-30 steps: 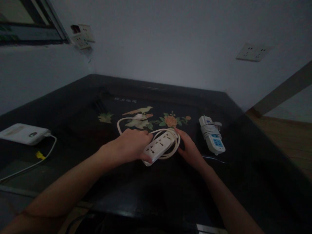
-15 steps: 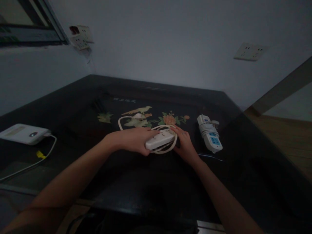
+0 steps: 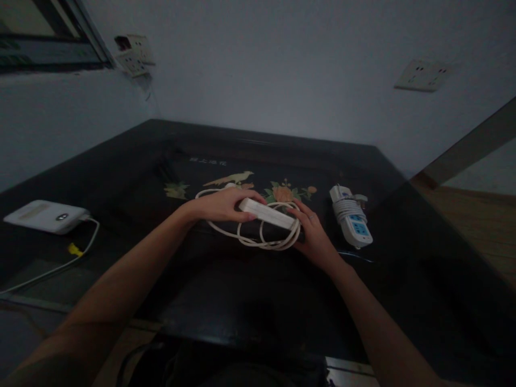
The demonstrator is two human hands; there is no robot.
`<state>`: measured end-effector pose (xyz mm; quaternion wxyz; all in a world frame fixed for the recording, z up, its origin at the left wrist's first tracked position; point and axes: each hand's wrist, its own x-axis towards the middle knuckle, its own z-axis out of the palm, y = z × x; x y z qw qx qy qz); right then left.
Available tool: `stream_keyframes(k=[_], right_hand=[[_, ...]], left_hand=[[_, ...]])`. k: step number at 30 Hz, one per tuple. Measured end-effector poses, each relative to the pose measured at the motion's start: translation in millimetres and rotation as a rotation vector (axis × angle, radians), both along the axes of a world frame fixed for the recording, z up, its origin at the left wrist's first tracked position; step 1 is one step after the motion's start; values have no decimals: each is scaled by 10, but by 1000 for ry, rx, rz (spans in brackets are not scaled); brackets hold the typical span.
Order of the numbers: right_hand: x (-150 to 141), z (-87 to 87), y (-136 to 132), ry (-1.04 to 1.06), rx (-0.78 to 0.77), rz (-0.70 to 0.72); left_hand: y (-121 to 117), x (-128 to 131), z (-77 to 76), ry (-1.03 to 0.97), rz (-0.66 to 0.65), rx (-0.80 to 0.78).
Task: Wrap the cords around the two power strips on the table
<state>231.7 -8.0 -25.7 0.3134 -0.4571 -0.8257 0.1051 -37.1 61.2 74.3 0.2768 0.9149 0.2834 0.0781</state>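
left hand (image 3: 226, 205) with thumb and fingers closed around one end of a white power strip (image 3: 270, 214), right hand (image 3: 313, 234) with fingers curled at its other end, touching the looped white cord (image 3: 262, 246), which hangs below the strip between both hands' fingers

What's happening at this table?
The left hand and right hand hold a white power strip between them, tilted on its side, with its pale cord looped loosely around. A second strip, cord wound around it, lies to the right; a white device lies at far left.
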Motion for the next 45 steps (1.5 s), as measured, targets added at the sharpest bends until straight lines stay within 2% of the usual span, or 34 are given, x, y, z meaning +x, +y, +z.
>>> stream_keyframes(k=[3, 8, 13, 19, 26, 37, 39, 41, 45], right_hand=[[-8, 0, -11, 45, -60, 37], [9, -9, -14, 48, -82, 4], [21, -12, -22, 46, -86, -26], [43, -10, -24, 14, -92, -30], [70, 16, -37, 3, -154, 1], [165, 110, -36, 180, -208, 84], [175, 113, -30, 249, -237, 55], [179, 122, -25, 306, -259, -4], [191, 203, -32, 353, -177, -175]], left_hand=[[12, -3, -6, 15, -11, -21], [25, -17, -41, 60, -48, -13], [73, -26, -191, 103, -83, -19], [86, -27, -342, 176, -61, 10], [91, -22, -384, 291, 14, 98], [97, -15, -422, 346, 36, 59], [84, -16, -391, 371, 59, 72], [44, -19, -292, 377, 96, 117], [-132, -47, 60, 242, 171, 281]])
